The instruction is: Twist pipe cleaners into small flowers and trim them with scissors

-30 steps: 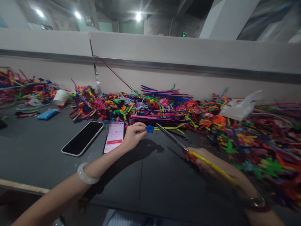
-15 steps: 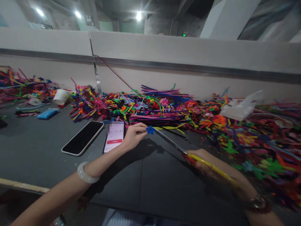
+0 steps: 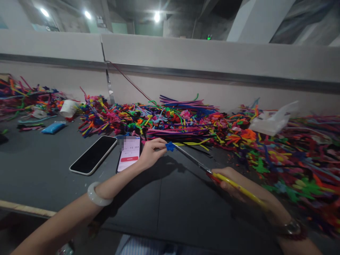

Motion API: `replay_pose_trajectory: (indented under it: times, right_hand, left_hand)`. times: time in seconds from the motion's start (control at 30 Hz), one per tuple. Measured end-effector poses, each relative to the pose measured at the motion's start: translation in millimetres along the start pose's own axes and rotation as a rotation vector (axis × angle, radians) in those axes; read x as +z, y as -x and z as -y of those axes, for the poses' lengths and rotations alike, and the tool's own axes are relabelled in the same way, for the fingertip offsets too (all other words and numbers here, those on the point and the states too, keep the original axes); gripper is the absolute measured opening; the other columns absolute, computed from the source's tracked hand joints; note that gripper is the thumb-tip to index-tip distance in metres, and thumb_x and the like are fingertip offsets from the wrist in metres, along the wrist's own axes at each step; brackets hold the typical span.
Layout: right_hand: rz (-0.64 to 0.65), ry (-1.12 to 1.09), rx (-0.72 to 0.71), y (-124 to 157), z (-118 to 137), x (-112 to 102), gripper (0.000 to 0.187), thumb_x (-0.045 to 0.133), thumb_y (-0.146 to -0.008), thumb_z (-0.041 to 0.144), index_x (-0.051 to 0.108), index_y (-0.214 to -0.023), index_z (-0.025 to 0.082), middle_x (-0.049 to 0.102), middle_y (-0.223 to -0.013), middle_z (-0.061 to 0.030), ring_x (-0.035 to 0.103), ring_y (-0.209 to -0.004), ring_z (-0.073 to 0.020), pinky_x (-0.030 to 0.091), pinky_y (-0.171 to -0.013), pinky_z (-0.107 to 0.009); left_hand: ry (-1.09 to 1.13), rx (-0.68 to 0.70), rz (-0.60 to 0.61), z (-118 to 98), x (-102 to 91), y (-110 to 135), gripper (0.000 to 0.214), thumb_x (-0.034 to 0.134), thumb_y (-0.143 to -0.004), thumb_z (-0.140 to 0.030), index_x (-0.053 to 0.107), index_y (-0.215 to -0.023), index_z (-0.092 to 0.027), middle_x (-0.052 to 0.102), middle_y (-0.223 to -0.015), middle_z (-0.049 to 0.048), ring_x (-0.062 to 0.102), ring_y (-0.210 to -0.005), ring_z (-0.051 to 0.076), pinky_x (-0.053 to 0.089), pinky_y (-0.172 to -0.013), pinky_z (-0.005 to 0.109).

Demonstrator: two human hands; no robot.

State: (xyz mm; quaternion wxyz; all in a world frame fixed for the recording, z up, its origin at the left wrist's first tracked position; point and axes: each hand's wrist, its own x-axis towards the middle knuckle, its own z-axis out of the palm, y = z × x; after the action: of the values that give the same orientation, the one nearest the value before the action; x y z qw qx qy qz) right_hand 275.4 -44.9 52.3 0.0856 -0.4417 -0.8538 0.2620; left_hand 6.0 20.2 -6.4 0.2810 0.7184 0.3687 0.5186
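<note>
My left hand [image 3: 153,153] is closed, pinching a small blue pipe-cleaner flower [image 3: 170,146] between thumb and fingers above the dark table. The slim metal tip of the long-nose pliers [image 3: 192,159] reaches the flower's right side. I cannot tell whether the jaws grip it. Wrapped round the yellow and red handles is my right hand [image 3: 228,182], lower and to the right; its fingers are partly hidden behind the handle.
Cut pipe-cleaner pieces [image 3: 114,117] heap along the back wall, and more pieces [image 3: 289,166] cover the right side. Left of my hand lie a dark-screened phone [image 3: 93,156] and a lit phone [image 3: 129,164]. Beyond are a blue packet [image 3: 53,128], a white cup [image 3: 68,108] and a plastic bag [image 3: 273,122].
Both hands, the flower and the pliers stay almost in the same place. The digits on the lit phone's timer have changed.
</note>
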Motion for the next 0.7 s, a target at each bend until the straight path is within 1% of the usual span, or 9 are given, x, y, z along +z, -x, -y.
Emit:
replay_pose_trajectory:
  times: [0.1, 0.27, 0.37, 0.43, 0.53, 0.6, 0.63, 0.7]
  right_hand:
    - [0.059, 0.018, -0.015, -1, -4, 1, 0.060, 0.013, -0.073, 0.071, 0.037, -0.061, 0.018, 0.038, -0.059, 0.0002, 0.032, -0.054, -0.0122, 0.028, -0.047, -0.024]
    - [0.063, -0.005, -0.001, -2, -14, 5, 0.054, 0.017, -0.078, 0.065, 0.035, -0.060, 0.018, 0.036, -0.057, 0.0014, 0.031, -0.052, -0.0104, 0.026, -0.045, -0.022]
    - [0.018, -0.022, 0.000, -2, -12, 4, 0.053, 0.018, -0.079, 0.064, 0.037, -0.061, 0.018, 0.038, -0.056, 0.0007, 0.034, -0.051, -0.0111, 0.028, -0.045, -0.022]
    - [-0.015, -0.047, -0.018, 0, -9, 2, 0.052, 0.020, -0.079, 0.064, 0.041, -0.064, 0.018, 0.043, -0.059, -0.0007, 0.038, -0.053, -0.0122, 0.032, -0.047, -0.023]
    - [-0.047, -0.100, -0.021, 3, -3, 0, 0.053, 0.021, -0.078, 0.064, 0.048, -0.079, 0.018, 0.051, -0.069, -0.0042, 0.044, -0.055, -0.0138, 0.038, -0.050, -0.024]
    - [-0.094, -0.111, -0.014, 5, 0, -2, 0.057, 0.022, -0.077, 0.065, 0.050, -0.087, 0.017, 0.054, -0.075, -0.0064, 0.047, -0.059, -0.0154, 0.041, -0.054, -0.026]
    - [-0.114, -0.107, -0.012, 6, 0, -3, 0.058, 0.022, -0.076, 0.066, 0.052, -0.087, 0.017, 0.054, -0.075, -0.0066, 0.048, -0.061, -0.0163, 0.042, -0.056, -0.026]
    - [-0.116, -0.092, -0.016, 6, 1, -4, 0.061, 0.024, -0.073, 0.069, 0.055, -0.080, 0.017, 0.054, -0.071, -0.0056, 0.048, -0.063, -0.0174, 0.041, -0.057, -0.026]
  left_hand:
    - [0.003, 0.004, 0.003, 1, -0.2, 0, 0.011, 0.056, -0.071, -0.016, 0.066, -0.067, -0.014, 0.060, -0.077, 0.0055, 0.054, -0.068, 0.012, 0.039, -0.055, 0.021]
    - [0.011, 0.003, -0.002, 2, 0.0, -1, 0.011, 0.057, -0.071, -0.016, 0.066, -0.066, -0.013, 0.060, -0.077, 0.0048, 0.053, -0.066, 0.011, 0.038, -0.054, 0.019]
    - [0.019, -0.015, -0.006, 2, 0.2, -1, 0.011, 0.057, -0.070, -0.015, 0.065, -0.064, -0.013, 0.060, -0.077, 0.0046, 0.053, -0.065, 0.010, 0.037, -0.053, 0.019]
    - [0.022, -0.029, -0.004, 1, 0.2, -1, 0.010, 0.057, -0.070, -0.016, 0.065, -0.065, -0.013, 0.060, -0.079, 0.0047, 0.052, -0.066, 0.010, 0.037, -0.053, 0.019]
    - [0.027, -0.045, -0.002, 0, 0.0, -1, 0.012, 0.056, -0.072, -0.019, 0.066, -0.070, -0.013, 0.060, -0.080, 0.0049, 0.053, -0.068, 0.011, 0.038, -0.056, 0.020]
    - [0.022, -0.051, 0.001, -1, -0.2, -1, 0.015, 0.054, -0.074, -0.022, 0.066, -0.072, -0.012, 0.059, -0.078, 0.0047, 0.052, -0.069, 0.012, 0.039, -0.059, 0.021]
    - [0.019, -0.053, 0.003, -1, -0.3, -1, 0.016, 0.053, -0.075, -0.023, 0.065, -0.072, -0.012, 0.059, -0.078, 0.0047, 0.052, -0.070, 0.012, 0.039, -0.060, 0.021]
    - [0.014, -0.052, 0.015, -2, -0.5, -2, 0.018, 0.051, -0.077, -0.024, 0.064, -0.073, -0.012, 0.058, -0.079, 0.0051, 0.052, -0.072, 0.013, 0.040, -0.063, 0.021]
